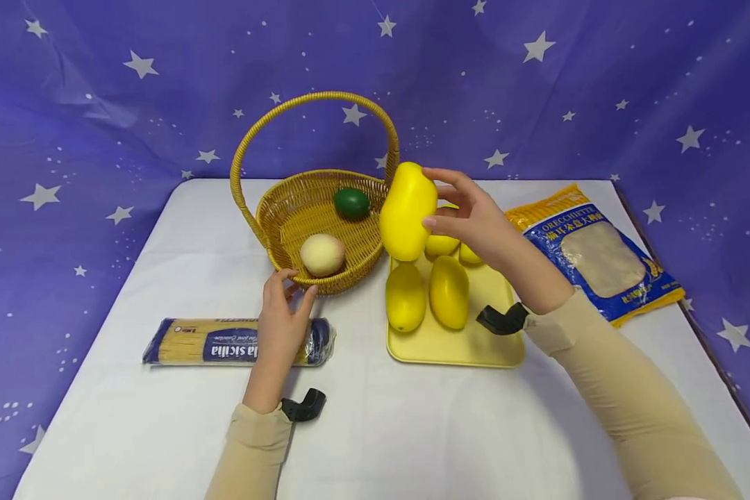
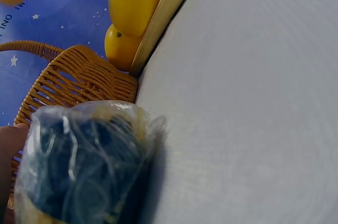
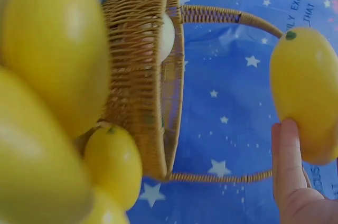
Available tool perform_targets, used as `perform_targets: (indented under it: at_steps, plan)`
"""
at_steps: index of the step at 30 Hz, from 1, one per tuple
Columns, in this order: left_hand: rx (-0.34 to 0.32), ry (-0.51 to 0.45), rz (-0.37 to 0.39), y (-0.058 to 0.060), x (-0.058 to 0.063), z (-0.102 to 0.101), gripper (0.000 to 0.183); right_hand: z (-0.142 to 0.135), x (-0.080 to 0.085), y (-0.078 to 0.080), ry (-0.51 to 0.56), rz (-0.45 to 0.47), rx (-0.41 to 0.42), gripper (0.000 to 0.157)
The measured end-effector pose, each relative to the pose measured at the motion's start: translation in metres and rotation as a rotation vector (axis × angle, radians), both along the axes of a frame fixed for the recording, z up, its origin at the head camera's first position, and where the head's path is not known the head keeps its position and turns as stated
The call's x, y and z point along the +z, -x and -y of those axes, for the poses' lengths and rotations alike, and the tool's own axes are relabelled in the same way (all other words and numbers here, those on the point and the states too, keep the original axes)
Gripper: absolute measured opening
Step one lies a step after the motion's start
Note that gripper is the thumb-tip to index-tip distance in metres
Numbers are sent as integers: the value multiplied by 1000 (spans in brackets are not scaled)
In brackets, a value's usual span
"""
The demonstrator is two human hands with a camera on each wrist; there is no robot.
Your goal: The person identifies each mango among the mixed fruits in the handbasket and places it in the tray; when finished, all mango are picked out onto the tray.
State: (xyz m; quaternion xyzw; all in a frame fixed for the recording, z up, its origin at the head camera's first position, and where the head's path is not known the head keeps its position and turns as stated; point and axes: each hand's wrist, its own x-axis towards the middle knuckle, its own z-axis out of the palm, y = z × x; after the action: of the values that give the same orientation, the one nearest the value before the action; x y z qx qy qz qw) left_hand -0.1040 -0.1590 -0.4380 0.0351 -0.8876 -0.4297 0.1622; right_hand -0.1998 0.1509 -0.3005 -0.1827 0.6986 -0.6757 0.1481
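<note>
In the head view my right hand point(image 1: 471, 215) holds a yellow mango point(image 1: 407, 212) between thumb and fingers. It is raised over the back of a pale yellow tray point(image 1: 456, 347), beside the basket's right rim. My left hand point(image 1: 281, 319) pinches the front rim of a wicker basket point(image 1: 356, 278) with a tall arched handle. Inside the basket lie a pale peach point(image 1: 322, 255) and a dark green fruit point(image 1: 351, 204). On the tray rest two more mangoes, one on the left point(image 1: 405, 298) and one on the right point(image 1: 448, 292). Smaller yellow fruits point(image 1: 442, 239) behind them are partly hidden.
A pack of spaghetti point(image 1: 225, 342) lies under my left forearm, in front of the basket. To the right, a blue and yellow orecchiette bag point(image 1: 600, 257) lies partly behind my right arm. A purple star-patterned cloth point(image 1: 537, 104) hangs behind the white table point(image 1: 362, 444).
</note>
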Motion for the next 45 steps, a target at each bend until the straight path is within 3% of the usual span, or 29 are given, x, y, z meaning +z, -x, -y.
perform_targets:
  at_steps: [7,12,22,33,45]
  plan:
    - [2,-17,6,1,-1,-1,48,-52,-20,-25,43,-16,-22,63]
    - [-3,-26,5,2,-1,0,49,-86,-39,-38,28,-37,10,62]
    - [-16,-38,40,2,2,0,49,-136,-84,-49,-78,113,-15,59]
    - [-8,-35,48,2,1,0,49,-145,-110,-40,-327,221,-26,61]
    - [-6,-44,56,2,0,0,49,-138,-116,-34,-424,191,19,64]
